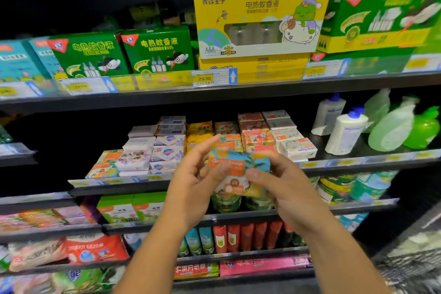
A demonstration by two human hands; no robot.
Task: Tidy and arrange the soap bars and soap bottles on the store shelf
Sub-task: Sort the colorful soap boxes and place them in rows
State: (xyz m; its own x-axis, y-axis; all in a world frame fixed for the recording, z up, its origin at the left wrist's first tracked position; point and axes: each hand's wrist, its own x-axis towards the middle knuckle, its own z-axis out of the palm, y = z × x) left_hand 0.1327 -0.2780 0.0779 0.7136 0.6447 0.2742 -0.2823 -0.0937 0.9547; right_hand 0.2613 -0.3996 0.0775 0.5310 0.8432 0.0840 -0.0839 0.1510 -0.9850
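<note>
A: Both hands hold it: your left hand (198, 175) and right hand (282, 186) pinch one orange-and-teal soap bar (238, 166) from either side, in front of the soap stacks (167, 148).
B: Which step?
A: Placing, I judge; you need its matching stack, edges flush. Beyond, the soap bottles (343, 131) crowd the right end of the shelf (346, 162); boxes (157, 55) line the upper shelf (238, 90).

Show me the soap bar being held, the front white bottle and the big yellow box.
soap bar (241, 162): head view, printed front face.
white bottle (346, 132): head view, middle of body.
yellow box (262, 7): head view, upper front panel.
</note>
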